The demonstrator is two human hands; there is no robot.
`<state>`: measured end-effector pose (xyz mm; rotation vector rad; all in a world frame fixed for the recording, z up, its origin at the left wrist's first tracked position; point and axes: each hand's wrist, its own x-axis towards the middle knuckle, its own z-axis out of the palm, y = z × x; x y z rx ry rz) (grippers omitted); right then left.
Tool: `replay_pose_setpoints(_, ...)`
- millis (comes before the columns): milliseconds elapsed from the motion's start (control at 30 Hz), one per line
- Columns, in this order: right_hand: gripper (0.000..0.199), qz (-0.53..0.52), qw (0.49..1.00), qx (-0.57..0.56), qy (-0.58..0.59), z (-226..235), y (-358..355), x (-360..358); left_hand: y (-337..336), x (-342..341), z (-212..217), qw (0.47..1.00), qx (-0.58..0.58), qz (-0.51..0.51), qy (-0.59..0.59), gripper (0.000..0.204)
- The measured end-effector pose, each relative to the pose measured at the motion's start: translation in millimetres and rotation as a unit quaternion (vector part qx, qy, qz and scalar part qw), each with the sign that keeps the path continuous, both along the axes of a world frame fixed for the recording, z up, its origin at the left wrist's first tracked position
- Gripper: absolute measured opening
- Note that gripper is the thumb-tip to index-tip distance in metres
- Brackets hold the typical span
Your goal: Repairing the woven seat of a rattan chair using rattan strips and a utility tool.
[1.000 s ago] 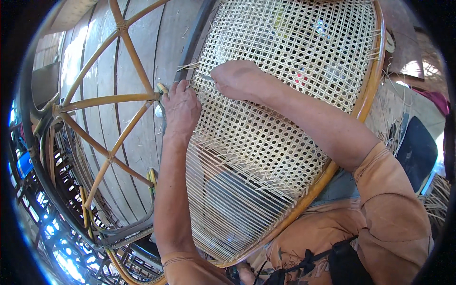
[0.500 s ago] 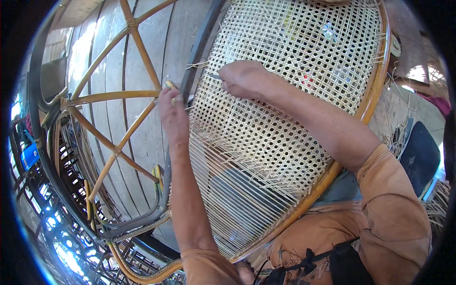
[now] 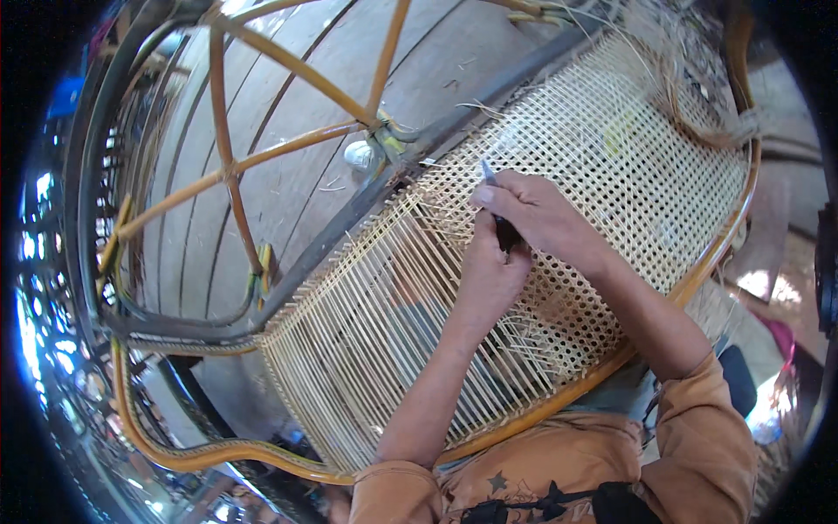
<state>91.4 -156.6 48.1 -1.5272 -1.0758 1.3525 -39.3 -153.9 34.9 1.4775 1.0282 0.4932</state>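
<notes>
My right hand is closed around a small knife with a pointed silver blade and a dark handle. The blade pokes out past the thumb, toward the far frame edge. Just below, my left hand is closed at the lower end of the dark handle, its fingers partly hidden. Both hands hover over or rest on the woven cane panel; I cannot tell which. Below and left of them, single cane strands run in parallel without cross weaving, and loose strand ends stick up along the weave's border.
A brown rattan rim bounds the panel on my side. Beyond it, a dark pole and crossing rattan bars stand over wooden planks. A white round object lies near a joint. Loose cane strands are bundled at the far right.
My left hand has left the panel's far edge and come to my right hand at the knife. The view has shifted, showing more of the parallel strands and the bundle.
</notes>
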Motion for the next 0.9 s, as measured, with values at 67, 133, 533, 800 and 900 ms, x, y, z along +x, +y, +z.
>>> replay_pose_setpoints(67,0.030,-0.030,0.996,0.037,-0.069,-19.9,10.1,11.9,6.8,-7.1,10.6,0.988,-0.133,0.018,0.072,0.041)
replay_pose_setpoints(133,0.028,-0.064,0.976,0.100,-0.181,-50.6,25.7,30.1,12.7,-26.5,-2.3,0.989,-0.136,0.053,-0.002,0.038)
replay_pose_setpoints(533,0.027,0.244,0.803,0.085,-0.537,-84.4,75.8,10.7,-3.4,-88.2,-26.2,0.882,-0.273,0.241,-0.298,0.015)
replay_pose_setpoints(800,0.015,0.324,0.753,0.080,-0.567,-88.1,86.5,19.9,1.4,-90.7,-35.3,0.896,-0.277,0.214,-0.272,0.014)
replay_pose_setpoints(900,0.013,0.391,0.700,0.152,-0.578,-112.1,92.6,46.2,13.7,-87.2,-35.5,0.907,-0.292,0.182,-0.242,0.016)
